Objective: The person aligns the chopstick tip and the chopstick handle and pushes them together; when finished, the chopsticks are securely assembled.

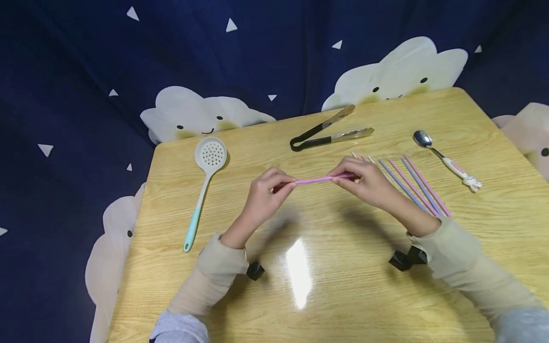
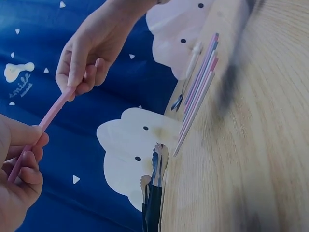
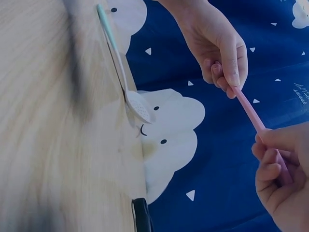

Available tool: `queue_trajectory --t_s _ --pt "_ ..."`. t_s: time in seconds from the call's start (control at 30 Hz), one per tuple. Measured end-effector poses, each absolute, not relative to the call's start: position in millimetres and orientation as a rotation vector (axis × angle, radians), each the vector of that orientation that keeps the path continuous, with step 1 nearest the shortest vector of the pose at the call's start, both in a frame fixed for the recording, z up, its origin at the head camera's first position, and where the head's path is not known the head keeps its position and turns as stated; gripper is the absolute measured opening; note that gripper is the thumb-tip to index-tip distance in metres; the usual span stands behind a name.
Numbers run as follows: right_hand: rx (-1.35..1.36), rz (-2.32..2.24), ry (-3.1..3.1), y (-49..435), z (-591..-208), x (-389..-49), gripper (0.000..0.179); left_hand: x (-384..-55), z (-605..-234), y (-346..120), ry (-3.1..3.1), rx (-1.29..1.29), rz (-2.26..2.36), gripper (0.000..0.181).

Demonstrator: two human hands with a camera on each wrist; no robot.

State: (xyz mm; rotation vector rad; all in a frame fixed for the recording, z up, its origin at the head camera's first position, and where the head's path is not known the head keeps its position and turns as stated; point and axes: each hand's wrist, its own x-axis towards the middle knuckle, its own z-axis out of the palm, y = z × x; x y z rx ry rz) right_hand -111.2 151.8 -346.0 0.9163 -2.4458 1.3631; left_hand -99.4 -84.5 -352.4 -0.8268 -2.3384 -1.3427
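Note:
A pink straw (image 1: 313, 180) is stretched level between both hands above the table. My left hand (image 1: 269, 196) pinches its left end between thumb and fingers. The right hand (image 1: 368, 183) grips the other end, with a bit of straw running under the fingers. In the left wrist view the straw (image 2: 54, 110) slants up from the left hand (image 2: 17, 179) to the right. From the right wrist, the straw (image 3: 251, 113) looks straight and unbent. Beyond the right hand lies a row of pink, blue and white straws (image 1: 428, 186), partly hidden by that hand and forearm.
Black-handled tongs (image 1: 315, 142) lie spread at the table's back. On the left rests a white skimmer (image 1: 205, 188) with a mint handle. A spoon (image 1: 453, 166) with a white-and-pink handle lies at right. Behind the wooden table (image 1: 326, 305) hangs a dark blue cloud-print curtain (image 1: 291, 57).

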Motion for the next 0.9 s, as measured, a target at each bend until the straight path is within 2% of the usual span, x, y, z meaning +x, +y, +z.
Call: queue_trajectory --t_s 0.33,0.47,0.67,0.9 --pt "1.058 0.963 -2.46 156 -340 -113 0.012 -105 -354 -83 -2.417 -0.827 -1.371 0.007" --pt "1.066 0.813 -2.456 159 -342 -112 0.009 -105 -355 -82 -2.442 -0.818 -1.36 0.014" --pt "0.937 0.728 -2.613 170 -353 -110 0.007 -108 -352 -87 -2.428 -0.703 -1.301 0.032" --pt "0.669 0.752 -2.878 185 -382 -112 0.009 -113 -357 -92 -2.385 -0.64 -1.354 0.036"
